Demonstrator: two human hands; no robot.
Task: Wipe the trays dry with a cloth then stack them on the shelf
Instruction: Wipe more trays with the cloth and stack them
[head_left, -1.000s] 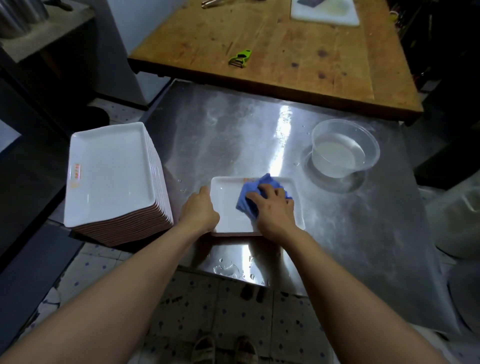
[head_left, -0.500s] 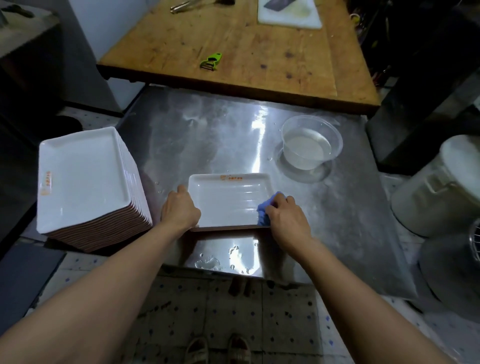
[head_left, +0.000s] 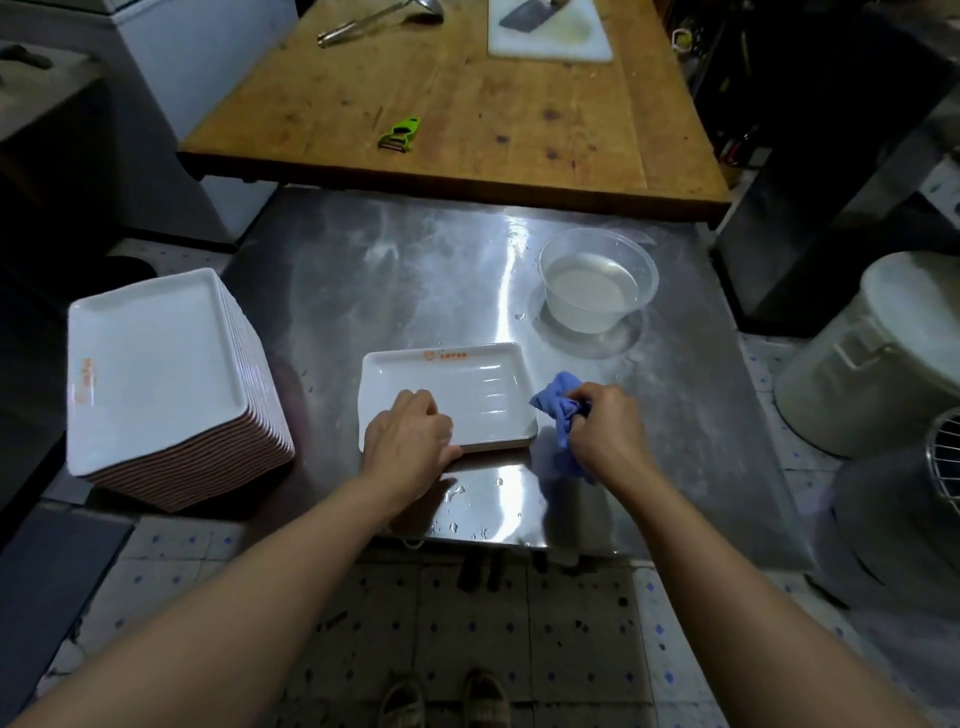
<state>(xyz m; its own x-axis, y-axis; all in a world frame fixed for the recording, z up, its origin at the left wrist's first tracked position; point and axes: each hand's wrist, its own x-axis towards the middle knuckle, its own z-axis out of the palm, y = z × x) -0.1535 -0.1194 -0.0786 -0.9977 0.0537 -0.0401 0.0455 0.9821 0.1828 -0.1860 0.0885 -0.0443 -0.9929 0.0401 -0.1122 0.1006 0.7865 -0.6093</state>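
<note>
Since half a second ago, the right hand (head_left: 605, 434) has carried the bunched cloth (head_left: 563, 415) off the tray (head_left: 467, 384) onto the steel table (head_left: 395, 280). Left hand (head_left: 410, 441) grips the tray's near edge. Recommended: lift level, check underside for drips, then add it to the stack (head_left: 156, 364).

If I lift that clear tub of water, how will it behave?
The clear tub looks thin-walled, so it may flex when squeezed. Its water would probably slosh and make it heavy. Droplets on the steel table suggest a slippery base.
</note>
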